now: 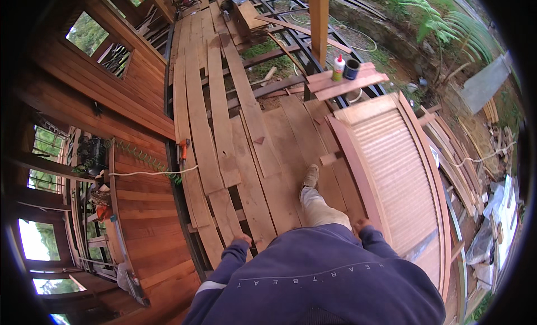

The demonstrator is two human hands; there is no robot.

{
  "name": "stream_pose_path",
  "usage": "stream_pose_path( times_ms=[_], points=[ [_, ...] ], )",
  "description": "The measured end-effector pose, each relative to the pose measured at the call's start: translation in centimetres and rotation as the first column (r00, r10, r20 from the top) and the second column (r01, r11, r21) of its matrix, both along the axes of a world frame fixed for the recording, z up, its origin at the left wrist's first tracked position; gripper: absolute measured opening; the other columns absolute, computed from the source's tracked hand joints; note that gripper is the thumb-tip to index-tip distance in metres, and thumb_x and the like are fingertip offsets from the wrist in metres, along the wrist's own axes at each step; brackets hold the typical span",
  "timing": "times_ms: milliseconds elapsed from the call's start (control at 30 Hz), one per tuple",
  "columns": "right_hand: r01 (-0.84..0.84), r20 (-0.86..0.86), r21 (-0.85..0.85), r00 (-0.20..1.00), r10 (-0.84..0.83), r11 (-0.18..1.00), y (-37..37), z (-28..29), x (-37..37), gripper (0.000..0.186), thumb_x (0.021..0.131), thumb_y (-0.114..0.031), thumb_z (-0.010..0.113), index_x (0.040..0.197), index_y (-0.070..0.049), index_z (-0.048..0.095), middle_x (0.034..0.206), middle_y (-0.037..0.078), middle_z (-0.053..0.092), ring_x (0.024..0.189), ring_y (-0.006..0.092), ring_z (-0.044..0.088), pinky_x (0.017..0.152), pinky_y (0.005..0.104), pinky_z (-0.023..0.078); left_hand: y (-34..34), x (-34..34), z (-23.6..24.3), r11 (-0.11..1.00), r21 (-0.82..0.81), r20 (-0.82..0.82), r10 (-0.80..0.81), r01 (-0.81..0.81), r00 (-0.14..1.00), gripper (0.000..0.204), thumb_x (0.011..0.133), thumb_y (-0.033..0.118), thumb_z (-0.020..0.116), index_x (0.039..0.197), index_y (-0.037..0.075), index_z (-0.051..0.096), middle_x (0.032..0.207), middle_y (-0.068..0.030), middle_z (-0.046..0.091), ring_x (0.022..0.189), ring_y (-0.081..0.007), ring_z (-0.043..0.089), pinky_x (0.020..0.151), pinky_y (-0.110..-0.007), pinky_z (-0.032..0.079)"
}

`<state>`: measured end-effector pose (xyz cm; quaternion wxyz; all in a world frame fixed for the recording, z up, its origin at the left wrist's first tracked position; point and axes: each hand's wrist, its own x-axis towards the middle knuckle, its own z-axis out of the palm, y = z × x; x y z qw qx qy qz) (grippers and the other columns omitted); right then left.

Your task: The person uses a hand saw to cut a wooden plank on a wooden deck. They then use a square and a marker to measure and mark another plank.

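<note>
My left hand (242, 238) hangs low beside my body, over the floor planks (254, 213); its fingers are too small and foreshortened to make out. Close to the near left edge of a slatted wooden door panel (400, 168) is my right hand (361, 225), with its fingers mostly hidden; whether it touches the panel I cannot tell. The panel has ribbed slats inside a pale frame, and a reddish board (355, 163) runs along its left side. One shoe (311, 176) of mine is on the planks, beside a small wood block (329, 158).
An orange power tool (183, 150) and a pale hose (151, 173) lie at the left wall's edge. A white glue bottle with red cap (338, 67) and a dark can (351, 69) stand on short boards. Gaps show between planks; open metal framing (296, 39) lies beyond.
</note>
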<state>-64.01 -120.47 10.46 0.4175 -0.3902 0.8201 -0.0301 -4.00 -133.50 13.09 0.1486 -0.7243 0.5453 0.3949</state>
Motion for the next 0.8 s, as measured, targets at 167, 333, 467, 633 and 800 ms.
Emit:
stream_pose_path(
  times_ms=[167,333,467,633,800],
  points=[
    [-0.093,-0.027,0.295,0.994,0.106,0.951,-8.8,-2.0,-2.6,0.048,0.083,-0.042,0.064,0.112,-0.004,0.070,0.112,0.023,0.067,0.109,0.0380,0.063,0.092,0.0447,0.050,-6.9,0.0,-2.2,0.989,0.151,-0.102,0.013,0.002,0.995,0.028,0.082,0.036,0.066,0.091,0.011,0.074,0.085,-0.0084,0.073,0.081,-0.0236,0.070,0.079,-0.038,0.055],
    [-0.286,-0.128,0.322,0.931,0.341,0.902,-20.1,-7.2,-12.2,0.056,0.083,-0.055,0.060,0.098,-0.003,0.073,0.102,0.020,0.070,0.098,0.0365,0.066,0.084,0.0438,0.052,-21.5,-6.9,6.1,0.985,0.067,-0.196,0.170,-0.160,0.966,0.029,0.089,0.032,0.063,0.087,0.004,0.071,0.079,-0.0075,0.071,0.074,-0.0177,0.067,0.073,-0.034,0.054],
    [0.083,0.100,-0.078,0.992,-0.075,0.993,-46.8,4.1,-6.3,0.025,0.090,-0.023,0.062,0.094,0.002,0.067,0.076,0.016,0.069,0.058,0.0212,0.065,0.058,0.0361,0.055,-29.0,-4.8,8.3,0.784,-0.006,-0.470,0.545,-0.620,0.694,0.019,0.092,0.020,0.062,0.092,0.002,0.067,0.078,-0.0055,0.069,0.071,-0.0129,0.065,0.067,-0.029,0.053],
    [0.392,0.388,-0.357,0.888,-0.247,0.848,-63.0,14.8,-3.4,0.027,0.089,-0.021,0.067,0.104,0.001,0.065,0.081,0.012,0.069,0.065,0.0182,0.066,0.060,0.0312,0.053,-41.9,-4.9,6.1,0.809,0.045,-0.503,0.525,-0.586,0.686,0.019,0.091,0.018,0.061,0.097,0.001,0.065,0.080,-0.0055,0.070,0.072,-0.0146,0.065,0.068,-0.029,0.053],
    [0.352,0.271,-0.295,0.922,-0.276,0.888,-62.2,5.8,-2.0,0.020,0.090,-0.015,0.063,0.102,0.001,0.063,0.077,0.010,0.069,0.058,0.0181,0.064,0.052,0.0317,0.051,-50.6,-0.1,-0.3,0.975,0.176,-0.216,-0.092,0.132,0.972,0.032,0.091,0.035,0.056,0.104,0.008,0.067,0.098,-0.0107,0.070,0.091,-0.0232,0.067,0.082,-0.036,0.052]
  ],
)
